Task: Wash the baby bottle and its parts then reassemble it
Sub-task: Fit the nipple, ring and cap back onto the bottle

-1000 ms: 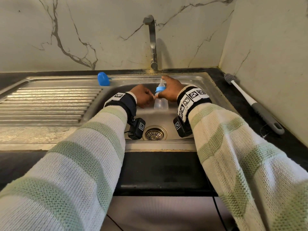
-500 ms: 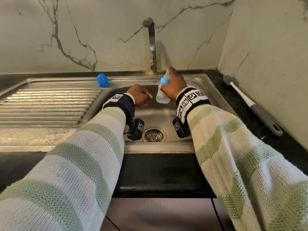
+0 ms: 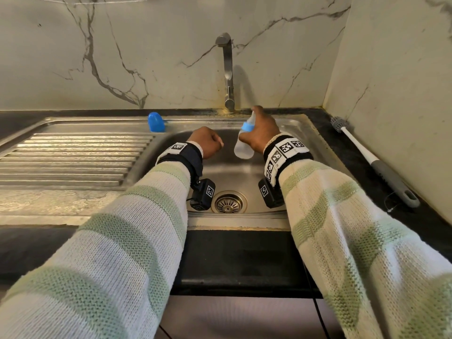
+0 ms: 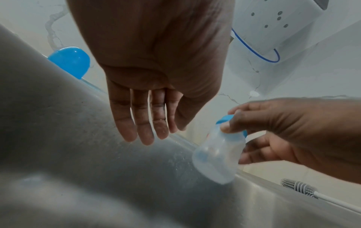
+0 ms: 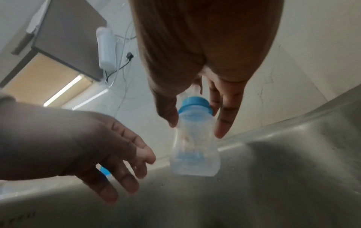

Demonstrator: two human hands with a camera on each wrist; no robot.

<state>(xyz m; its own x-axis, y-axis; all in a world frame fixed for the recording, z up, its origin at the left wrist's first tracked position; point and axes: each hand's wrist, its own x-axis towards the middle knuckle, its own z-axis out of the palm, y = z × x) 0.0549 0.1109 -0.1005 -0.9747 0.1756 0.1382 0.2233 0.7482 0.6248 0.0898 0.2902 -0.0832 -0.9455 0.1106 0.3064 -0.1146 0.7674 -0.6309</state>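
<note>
A clear baby bottle [image 3: 243,147] with a blue collar and teat hangs tilted over the steel sink [image 3: 296,126], lifted off its floor. My right hand [image 3: 260,133] grips it around the neck and collar, thumb and fingers seen at the collar in the right wrist view [image 5: 195,117]. The bottle [image 4: 218,155] looks assembled apart from its cap. My left hand [image 3: 208,143] hovers left of the bottle with relaxed straight fingers [image 4: 144,123], holding nothing. The blue cap [image 3: 156,122] sits on the sink's back ledge, left of the tap.
The tap [image 3: 227,69] stands at the back centre, with no water seen running. A bottle brush [image 3: 374,162] lies on the dark counter to the right. The ribbed drainboard [image 3: 68,157] extends left. The drain [image 3: 228,203] is near the front.
My right hand lifted the bottle up and back toward the tap and tilted it. My left hand let go of it and drew slightly left.
</note>
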